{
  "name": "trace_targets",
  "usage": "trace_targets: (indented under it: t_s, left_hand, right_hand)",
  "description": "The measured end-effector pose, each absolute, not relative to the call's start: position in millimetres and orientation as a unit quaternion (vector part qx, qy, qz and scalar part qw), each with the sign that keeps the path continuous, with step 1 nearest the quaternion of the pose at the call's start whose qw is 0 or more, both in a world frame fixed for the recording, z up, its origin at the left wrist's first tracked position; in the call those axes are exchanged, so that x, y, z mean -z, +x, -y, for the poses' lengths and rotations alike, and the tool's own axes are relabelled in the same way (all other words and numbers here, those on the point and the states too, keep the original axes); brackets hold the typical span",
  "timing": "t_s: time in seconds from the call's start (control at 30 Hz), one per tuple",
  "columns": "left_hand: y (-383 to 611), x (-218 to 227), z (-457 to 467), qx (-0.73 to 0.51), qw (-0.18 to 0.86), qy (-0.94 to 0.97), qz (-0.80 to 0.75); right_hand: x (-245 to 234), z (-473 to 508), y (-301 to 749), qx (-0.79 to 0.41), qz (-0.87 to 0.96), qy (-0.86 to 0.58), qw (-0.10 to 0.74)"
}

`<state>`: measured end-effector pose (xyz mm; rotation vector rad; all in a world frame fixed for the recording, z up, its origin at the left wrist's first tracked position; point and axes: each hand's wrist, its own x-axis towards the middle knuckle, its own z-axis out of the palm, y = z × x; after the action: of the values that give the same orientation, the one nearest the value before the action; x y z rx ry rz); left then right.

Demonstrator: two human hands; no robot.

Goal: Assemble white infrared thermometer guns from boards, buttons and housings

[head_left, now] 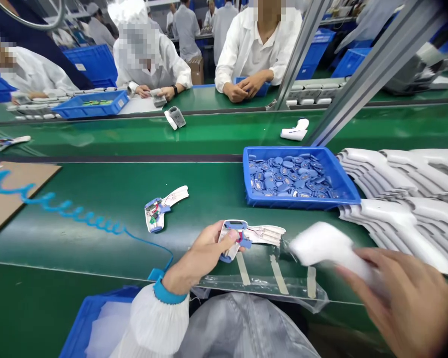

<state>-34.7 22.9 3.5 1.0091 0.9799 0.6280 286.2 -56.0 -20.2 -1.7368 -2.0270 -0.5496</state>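
Head view. Left hand (209,243): fingers closed on a white curved plastic housing half with blue parts and exposed wires (259,233), over the near tabletop (205,189). Right hand (406,288): fingers gripping a blurred white curved plastic shell (326,243), just right of the half. Step, judged: pairing the two; next move calls for aligned edges, wires tucked inside. Containers: blue rectangular plastic tray (302,203), beyond the hands, holding many small blue oval plastic pieces (283,174); far left, shallow blue plastic tray (114,105), green pieces (97,103) inside.

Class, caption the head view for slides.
Left hand holds an open white plastic housing; right hand holds a curved white plastic shell.
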Motion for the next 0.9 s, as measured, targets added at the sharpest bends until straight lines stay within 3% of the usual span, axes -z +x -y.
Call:
trace_targets:
  t_s: [0.07, 0.33, 0.5, 0.63, 0.77, 0.9]
  left_hand:
    - [-33, -2, -22, -0.288, 0.714, 0.466, -0.436]
    - [-35, 3, -17, -0.289, 0.703, 0.506, -0.407]
    - [-38, -7, -15, -0.286, 0.628, 0.577, -0.437]
    - [-41, -16, -17, -0.295, 0.543, 0.618, -0.486]
    - [-43, -20, -19, -0.308, 0.499, 0.63, -0.509]
    - [-43, -19, -16, -0.225, 0.456, 0.704, -0.496]
  right_hand:
    - [1, 52, 247, 0.208, 0.773, -0.578, 0.157]
    - [-16, 25, 157, 0.107, 0.818, -0.532, 0.19]
    - [-14, 13, 168, -0.18, 0.786, -0.556, 0.203]
    - [-26, -4, 152, -0.338, 0.719, -0.531, 0.297]
    - [-31, -22, 104, -0.238, 0.685, -0.576, 0.378]
    - [-24, -34, 78, -0.136, 0.723, -0.561, 0.379]
